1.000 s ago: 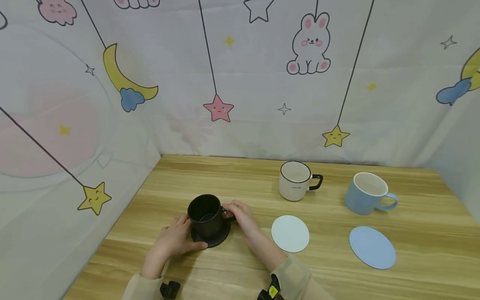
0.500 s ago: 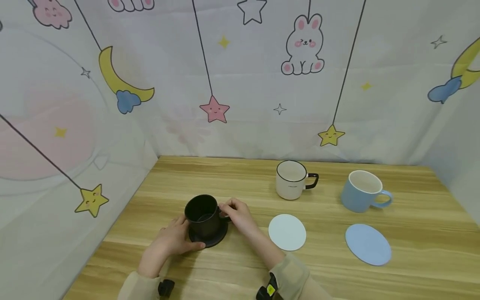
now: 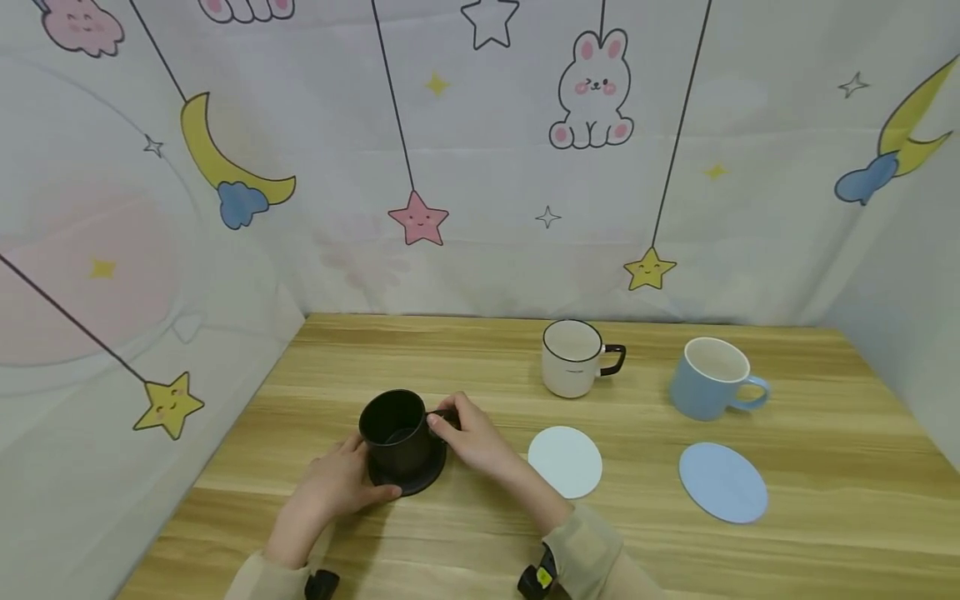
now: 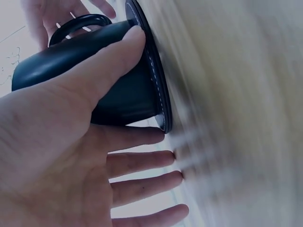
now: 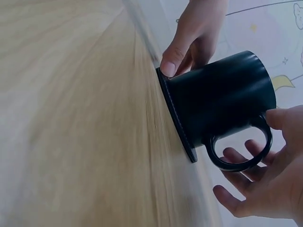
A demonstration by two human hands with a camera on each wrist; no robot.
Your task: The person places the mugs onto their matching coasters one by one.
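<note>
A black mug [image 3: 392, 437] stands upright on a round black coaster [image 3: 411, 487] with pale stitching along its edge. My left hand [image 3: 326, 487] is at the mug's left. Its thumb touches the coaster's front rim and its straight index finger reaches the other side, as the left wrist view shows; the remaining fingers are spread. At the mug's right, my right hand [image 3: 476, 437] pinches the handle [image 5: 244, 165] near its top with thumb and index finger. Its other fingers are loosely bent and apart from the handle. The far side of the mug is hidden.
Behind and to the right stand a white mug [image 3: 570, 367] with a black rim and a light blue mug [image 3: 705, 387]. In front of them lie a white round coaster [image 3: 564, 462] and a light blue coaster [image 3: 723, 483]. A patterned cloth [image 3: 480, 275] hangs behind the table.
The head view has shifted slightly, so the scene slides left. The black mug's handle has turned a little toward the back, my right hand moving with it. My left hand keeps its place.
</note>
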